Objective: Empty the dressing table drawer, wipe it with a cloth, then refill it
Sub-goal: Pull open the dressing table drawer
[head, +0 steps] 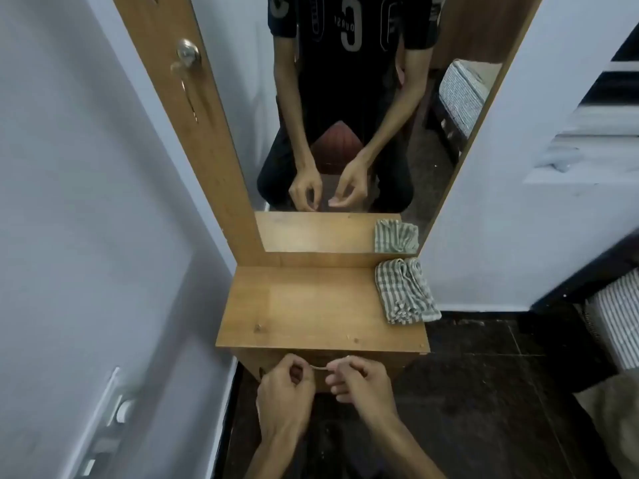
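Drawer (332, 373) is sitting closed under the front edge of the table (311, 305), at 6 o'clock from the tabletop's middle, most of its face hiding behind the hands. Handle (320, 367), a thin metal bar, is running across the drawer front between the two hands. Left hand (285, 392) is curling its fingers round the handle's left end; right hand (361, 383) is curling its fingers round the right end, thumb tucking below. Both forearms are reaching in from 6 o'clock.

Cloth (406, 292), checked grey and white and folded, is lying on the tabletop at 3 o'clock, touching the back panel and hanging slightly past the right edge. Mirror (345, 115) is standing upright at 12 o'clock, showing the person's hands, the cloth and a dark shirt. Wall (86, 202) is flanking the table at 9 o'clock, carrying a switch (119, 409) low down. Dark floor (484, 392) is spreading out at 4 o'clock.
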A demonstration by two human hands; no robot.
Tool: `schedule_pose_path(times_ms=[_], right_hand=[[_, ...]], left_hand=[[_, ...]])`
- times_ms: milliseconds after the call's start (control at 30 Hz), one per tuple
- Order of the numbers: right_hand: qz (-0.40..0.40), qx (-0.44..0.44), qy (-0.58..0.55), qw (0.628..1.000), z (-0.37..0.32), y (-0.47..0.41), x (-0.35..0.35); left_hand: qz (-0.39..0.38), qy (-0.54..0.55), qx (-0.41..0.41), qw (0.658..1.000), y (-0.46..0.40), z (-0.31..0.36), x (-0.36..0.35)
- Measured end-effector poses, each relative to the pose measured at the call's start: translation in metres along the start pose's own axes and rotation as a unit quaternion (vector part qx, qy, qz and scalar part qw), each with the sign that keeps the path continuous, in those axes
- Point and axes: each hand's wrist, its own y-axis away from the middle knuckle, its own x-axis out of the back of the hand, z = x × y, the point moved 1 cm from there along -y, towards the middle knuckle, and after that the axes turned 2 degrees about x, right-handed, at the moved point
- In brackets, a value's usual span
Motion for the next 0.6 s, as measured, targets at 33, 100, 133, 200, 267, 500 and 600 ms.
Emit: schedule_pose_path(times_ms=[33,100,133,200,267,500,600], right_hand=[[-0.001,-0.004,-0.001,1.0,0.012,-0.004,-0.004],[0.006,-0.008,0.004,1.0,0.031,-0.011,-0.009],[0.019,0.021,0.034,0.999,0.036,-0.011,-0.011],[0.064,0.1,0.125,0.985,0.046,-0.017,-0.014],[0.074,0.167,0.217,0.959,0.047,-0.016,-0.014],[0.019,0.194,0.424,0.884,0.058,0.0,-0.02],[0.009,0.18,0.451,0.874,0.056,0.017,-0.02]], left_hand=[[-0.002,-0.01,-0.01,1.0,-0.001,-0.006,-0.005],[0.003,-0.049,-0.063,0.997,-0.004,-0.019,-0.018],[-0.011,-0.065,-0.094,0.993,-0.005,-0.023,-0.023],[-0.039,-0.119,-0.149,0.981,-0.013,-0.036,-0.036],[-0.058,-0.162,-0.179,0.969,-0.017,-0.042,-0.042],[-0.107,-0.226,-0.198,0.948,0.002,-0.061,-0.048],[-0.118,-0.243,-0.183,0.945,0.016,-0.056,-0.044]])
